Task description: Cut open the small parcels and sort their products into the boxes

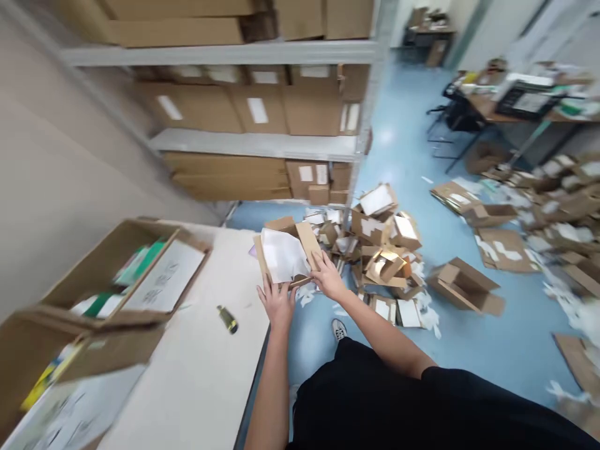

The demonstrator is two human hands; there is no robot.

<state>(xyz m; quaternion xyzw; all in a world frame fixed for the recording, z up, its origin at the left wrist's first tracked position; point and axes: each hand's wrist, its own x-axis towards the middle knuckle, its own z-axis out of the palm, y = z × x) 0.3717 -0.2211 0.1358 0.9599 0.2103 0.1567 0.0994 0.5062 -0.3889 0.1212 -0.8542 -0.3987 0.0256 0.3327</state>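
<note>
Between my two hands is a small cardboard box with its flaps standing open. A white sheet of paper covers much of it; I cannot tell whether the sheet lies inside or is stuck on. My left hand grips the near edge of the box, fingers over the rim. The near right corner is held by my right hand, with its fingers on the right flap. The box is held at the far right corner of the white table. A dark tube-like object with a yellow-green side lies on that table.
Two large open cartons with labels and green and yellow contents stand on the table's left. A metal shelf full of cartons rises ahead. Discarded boxes and paper scraps litter the blue floor. A desk and chair stand back right.
</note>
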